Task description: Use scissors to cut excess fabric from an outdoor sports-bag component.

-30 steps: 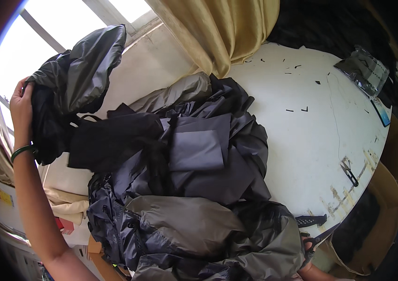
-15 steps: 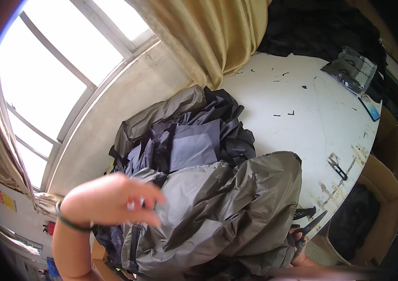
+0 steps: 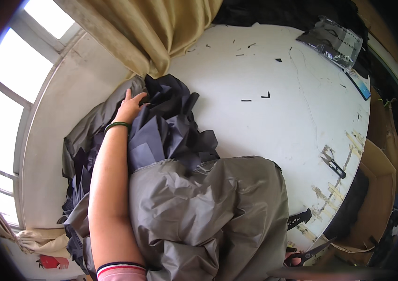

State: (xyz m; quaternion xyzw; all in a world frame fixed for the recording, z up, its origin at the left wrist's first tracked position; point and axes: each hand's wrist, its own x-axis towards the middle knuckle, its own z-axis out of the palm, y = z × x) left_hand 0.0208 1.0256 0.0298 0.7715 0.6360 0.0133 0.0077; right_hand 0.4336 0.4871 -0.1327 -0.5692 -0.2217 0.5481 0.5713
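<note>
My left hand [image 3: 131, 107] reaches far over the table and lies on a heap of dark navy and black fabric pieces [image 3: 171, 122], thumb spread, fingertips sunk in the folds. A green bangle [image 3: 117, 125] is on that wrist. A large grey-olive cloth piece [image 3: 208, 210] lies crumpled in front of the heap, against my forearm. My right hand is out of the picture.
The round white table [image 3: 278, 117] carries thread scraps, small snips [image 3: 334, 165] near its right edge and black scissors [image 3: 309, 255] at the lower right. A clear plastic bag [image 3: 334, 42] lies far right. A tan curtain [image 3: 161, 28] hangs behind; a cardboard box [image 3: 377, 187] stands to the right.
My left hand held a dark piece up by the window, swept down past the camera, and now rests on the heap. The grey-olive piece has come forward over the pile.
</note>
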